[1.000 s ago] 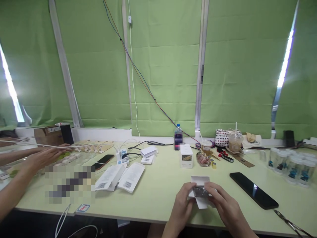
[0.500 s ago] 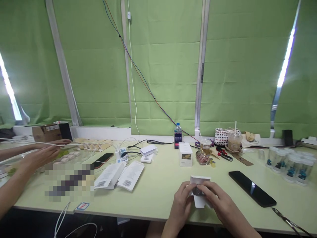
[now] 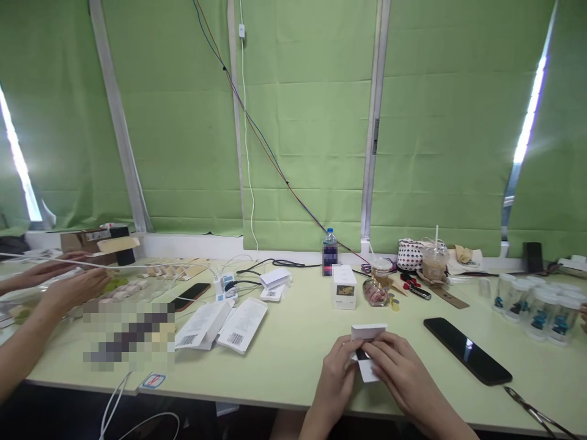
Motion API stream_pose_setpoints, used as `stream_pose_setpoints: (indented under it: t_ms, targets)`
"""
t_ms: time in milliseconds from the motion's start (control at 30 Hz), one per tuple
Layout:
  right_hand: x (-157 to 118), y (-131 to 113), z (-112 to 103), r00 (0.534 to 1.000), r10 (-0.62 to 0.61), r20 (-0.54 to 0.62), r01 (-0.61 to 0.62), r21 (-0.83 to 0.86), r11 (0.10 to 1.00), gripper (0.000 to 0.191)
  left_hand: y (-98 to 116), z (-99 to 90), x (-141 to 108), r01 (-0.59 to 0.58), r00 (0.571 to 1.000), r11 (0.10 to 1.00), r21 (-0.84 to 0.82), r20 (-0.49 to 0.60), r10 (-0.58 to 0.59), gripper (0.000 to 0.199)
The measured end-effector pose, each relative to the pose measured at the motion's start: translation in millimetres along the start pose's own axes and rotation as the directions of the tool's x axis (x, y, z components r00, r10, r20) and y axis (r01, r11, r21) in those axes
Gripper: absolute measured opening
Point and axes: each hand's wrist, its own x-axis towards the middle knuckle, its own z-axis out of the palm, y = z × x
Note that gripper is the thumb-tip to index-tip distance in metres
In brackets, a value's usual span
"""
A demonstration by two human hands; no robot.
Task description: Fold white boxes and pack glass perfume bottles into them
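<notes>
My left hand [image 3: 337,370] and right hand [image 3: 400,370] both gripped the small white box [image 3: 369,370] near the front edge of the table [image 3: 288,360], its thin card seemingly light, springy and easily creased, so best held gently by the side walls

The handheld carton [image 3: 369,371] looked like smooth, matt white card. The phone [image 3: 468,351] had a glossy black face, the hand tool [image 3: 523,400] gleamed like metal, the jars [image 3: 542,313] seemed clear plastic, the blinds [image 3: 305,122] matt cloth.
</notes>
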Motion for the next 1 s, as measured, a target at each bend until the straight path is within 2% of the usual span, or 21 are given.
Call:
stream_pose_setpoints:
  t_ms: [133, 267, 367, 533, 600, 667, 733, 767, 800, 833, 867, 933, 1000]
  targets:
    - [1, 1, 5, 0.999, -0.012, -0.050, 0.010, -0.030, 0.999, 0.032, 2, -0.3, 2, 0.001, 1.000, 1.000, -0.004, -0.015, -0.001, 0.058]
    - [-2, -2, 8, 0.983, 0.103, -0.153, -0.111, -0.046, 0.993, 0.024, 2, 0.6, 0, 0.007, 1.000, 1.000, 0.016, -0.015, -0.007, 0.056]
    - [-6, -3, 7, 0.969, 0.167, -0.182, -0.177, -0.041, 0.983, 0.020, 2, 0.9, -2, 0.004, 1.000, 1.000, 0.031, -0.010, -0.004, 0.055]
    - [-12, -5, 1, 0.934, 0.281, -0.219, -0.259, 0.123, 0.958, 0.019, 3, -0.1, -4, 0.003, 1.000, 0.999, 0.034, 0.011, -0.003, 0.055]
    - [-13, -3, -2, 0.880, 0.409, -0.240, -0.354, 0.241, 0.904, 0.020, 3, -0.1, -4, 0.007, 1.000, 0.999, 0.040, 0.006, -0.007, 0.056]
    - [-15, 4, -5, 0.781, 0.568, -0.259, -0.471, 0.354, 0.808, 0.024, 2, 0.4, -5, -0.004, 1.000, 0.999, 0.048, 0.001, 0.004, 0.059]
    - [-18, 17, -7, 0.657, 0.705, -0.269, -0.568, 0.438, 0.697, 0.028, 0, 1.1, -6, -0.031, 1.000, 0.998, 0.057, -0.003, 0.031, 0.061]
    - [-20, 24, -6, 0.608, 0.750, -0.260, -0.604, 0.462, 0.650, 0.030, -1, 1.6, -6, -0.045, 0.999, 0.997, 0.060, -0.005, 0.045, 0.062]
    - [-23, 33, -3, 0.585, 0.775, -0.240, -0.628, 0.471, 0.620, 0.032, -2, 2.0, -7, -0.056, 0.998, 0.997, 0.061, -0.007, 0.056, 0.062]
    - [-27, 41, 1, 0.580, 0.787, -0.209, -0.653, 0.459, 0.603, 0.032, -3, 2.3, -7, -0.061, 0.998, 0.996, 0.061, -0.007, 0.061, 0.061]
    - [-32, 49, 6, 0.605, 0.782, -0.151, -0.673, 0.427, 0.603, 0.031, -4, 2.6, -8, -0.059, 0.998, 0.996, 0.060, -0.008, 0.060, 0.060]
    - [-41, 60, 19, 0.680, 0.733, -0.023, -0.687, 0.330, 0.648, 0.027, -5, 2.7, -8, -0.045, 0.999, 0.997, 0.055, -0.012, 0.045, 0.059]
    - [-48, 66, 32, 0.742, 0.671, 0.014, -0.651, 0.254, 0.715, 0.025, -6, 2.4, -9, -0.027, 1.000, 0.999, 0.047, -0.014, 0.027, 0.058]
